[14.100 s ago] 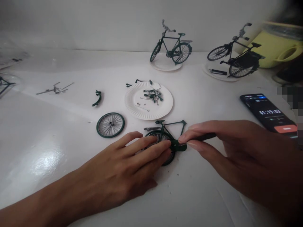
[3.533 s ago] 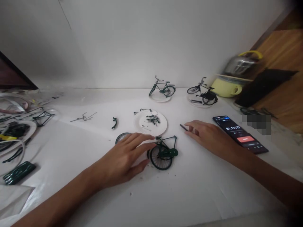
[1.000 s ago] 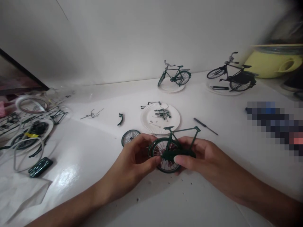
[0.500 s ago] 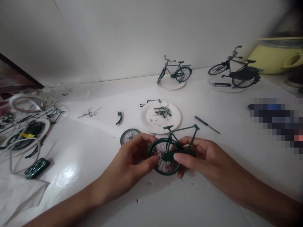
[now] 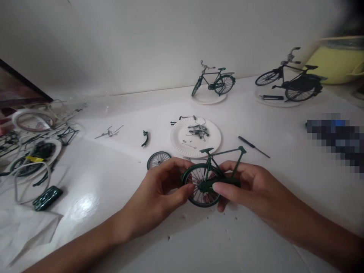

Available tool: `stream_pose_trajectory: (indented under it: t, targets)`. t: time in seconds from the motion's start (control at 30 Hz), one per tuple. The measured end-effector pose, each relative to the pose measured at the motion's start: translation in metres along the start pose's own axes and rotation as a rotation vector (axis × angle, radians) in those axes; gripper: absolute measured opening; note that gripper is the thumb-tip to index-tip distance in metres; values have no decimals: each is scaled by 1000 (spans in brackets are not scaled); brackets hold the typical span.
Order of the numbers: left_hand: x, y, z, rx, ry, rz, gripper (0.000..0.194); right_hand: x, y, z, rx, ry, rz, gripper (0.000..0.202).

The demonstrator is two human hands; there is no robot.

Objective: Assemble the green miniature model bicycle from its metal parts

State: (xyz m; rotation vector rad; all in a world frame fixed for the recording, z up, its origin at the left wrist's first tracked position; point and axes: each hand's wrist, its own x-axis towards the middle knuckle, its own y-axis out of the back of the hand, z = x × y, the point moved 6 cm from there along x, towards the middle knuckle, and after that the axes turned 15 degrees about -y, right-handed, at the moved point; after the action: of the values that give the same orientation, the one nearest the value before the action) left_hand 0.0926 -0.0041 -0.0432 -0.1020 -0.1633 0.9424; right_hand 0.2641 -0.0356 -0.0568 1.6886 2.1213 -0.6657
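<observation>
Between my hands is a dark green model bicycle (image 5: pixel 224 172) with a saddle, a frame and a rear wheel; no front wheel or handlebar is on it. My left hand (image 5: pixel 162 195) is closed on the rear wheel, thumb against its spokes and fingers behind. My right hand (image 5: pixel 253 185) pinches the chain case, with the thumb in front and the other fingers partly hidden behind the frame. A loose spoked wheel (image 5: pixel 158 159) lies just beyond my left hand. Past the bicycle, a white paper plate (image 5: pixel 178 142) bears several small green and silver parts.
A screwdriver (image 5: pixel 253 146) lies right of the plate, a curved green mudguard piece (image 5: pixel 145 138) to its left. Two model bicycles, one green (image 5: pixel 214 81) and one black (image 5: pixel 290 77), stand at the back. Cables (image 5: pixel 32 119) and a shiny green object (image 5: pixel 47 198) lie at left.
The whole view has shifted slightly, so things sit a little further right and higher. Both hands keep their hold on the model bicycle with hardly any change.
</observation>
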Motion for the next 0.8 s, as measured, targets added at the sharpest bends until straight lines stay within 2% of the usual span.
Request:
stream_pose_trajectory:
  t: [0.3, 0.5, 0.67, 0.8]
  targets:
    - [3, -3, 0, -6, 22, 0, 19, -1, -1, -3, 0, 2, 11, 18]
    - [-4, -9, -5, -81, 65, -43, 33, -4, -1, 1, -22, -45, 25, 22]
    - [-4, -13, -3, -72, 24, -31, 26, -6, 0, 8, -85, -39, 52, 29]
    - [-5, -9, 2, 95, -78, -4, 31, -8, -1, 3, -187, 45, 105, 25]
